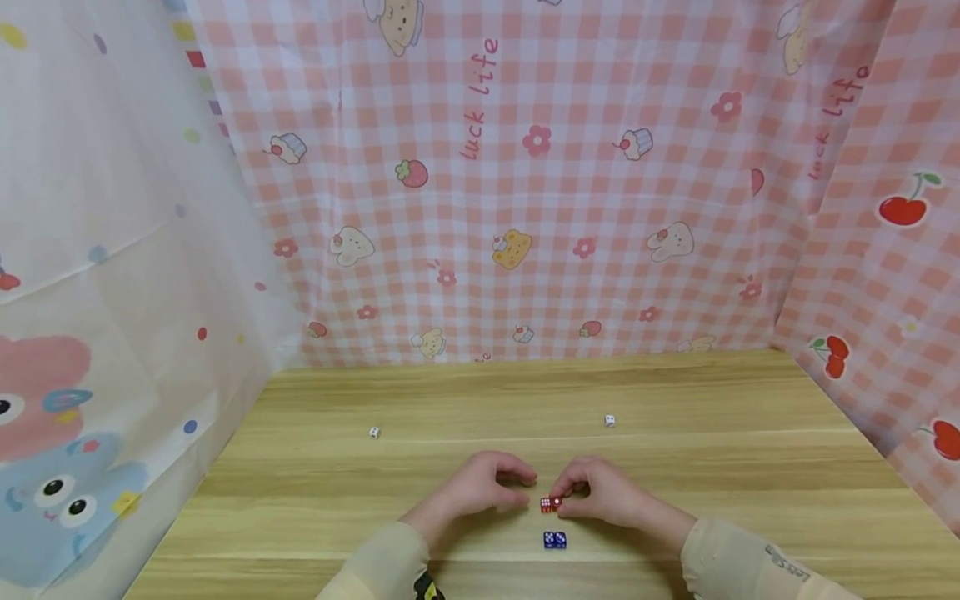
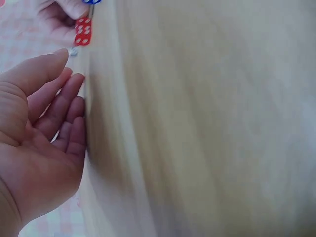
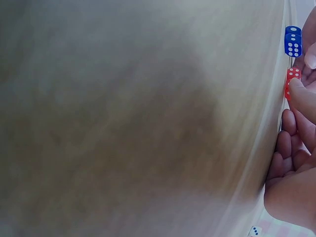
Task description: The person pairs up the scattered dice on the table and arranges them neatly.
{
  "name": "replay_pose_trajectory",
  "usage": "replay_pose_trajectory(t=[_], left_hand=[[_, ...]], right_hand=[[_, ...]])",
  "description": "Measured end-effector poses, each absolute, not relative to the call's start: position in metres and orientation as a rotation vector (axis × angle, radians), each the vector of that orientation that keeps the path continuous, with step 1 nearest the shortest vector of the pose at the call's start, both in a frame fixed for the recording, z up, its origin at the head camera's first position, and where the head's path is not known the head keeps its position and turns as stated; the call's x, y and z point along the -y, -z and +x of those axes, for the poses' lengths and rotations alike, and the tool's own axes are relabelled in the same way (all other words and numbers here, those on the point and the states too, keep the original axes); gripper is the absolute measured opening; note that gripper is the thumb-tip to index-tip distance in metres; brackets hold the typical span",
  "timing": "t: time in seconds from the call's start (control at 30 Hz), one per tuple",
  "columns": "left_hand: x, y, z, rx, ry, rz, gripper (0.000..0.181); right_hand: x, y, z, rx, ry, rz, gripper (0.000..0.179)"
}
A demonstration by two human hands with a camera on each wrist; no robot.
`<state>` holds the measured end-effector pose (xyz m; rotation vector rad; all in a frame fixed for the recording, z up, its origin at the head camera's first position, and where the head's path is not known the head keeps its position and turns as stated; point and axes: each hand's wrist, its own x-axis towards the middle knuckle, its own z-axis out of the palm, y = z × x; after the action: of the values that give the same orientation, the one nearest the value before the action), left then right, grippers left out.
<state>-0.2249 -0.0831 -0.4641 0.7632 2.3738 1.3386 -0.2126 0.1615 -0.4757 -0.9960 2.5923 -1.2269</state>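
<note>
On the table (image 1: 465, 400), left hand (image 1: 491, 483) at nine o'clock of the red dice (image 1: 546, 505): thumb and fingers apart, empty. Right hand (image 1: 600, 493) at three: pinching the right red die (image 1: 557, 503); light, level pressure should keep edges flush. Blue dice (image 1: 555, 540): six o'clock.

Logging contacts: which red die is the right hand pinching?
In the head view, the right red die, pinched by the right hand; the left red die isn't.

The place was makeshift and booth-like, its wood-grain table (image 1: 480, 400) bordered by a pink checked backdrop (image 1: 540, 192), a white cartoon-printed sheet (image 1: 112, 192) at left and a cherry-printed cloth (image 1: 877, 283) at right.
</note>
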Motion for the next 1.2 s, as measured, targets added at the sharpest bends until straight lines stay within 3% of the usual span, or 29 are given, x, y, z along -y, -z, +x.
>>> replay_pose_trajectory(t=[0.5, 1.2], left_hand=[[0.141, 0.455, -0.233, -2.478, -1.492, 0.735, 0.039], [0.228, 0.444, -0.24, -2.685, -1.782, 0.231, 0.041]], right_hand=[[-0.161, 0.475, -0.212, -2.573, 1.238, -0.985, 0.014], [-0.16, 0.475, -0.212, -2.589, 1.232, -0.989, 0.014]])
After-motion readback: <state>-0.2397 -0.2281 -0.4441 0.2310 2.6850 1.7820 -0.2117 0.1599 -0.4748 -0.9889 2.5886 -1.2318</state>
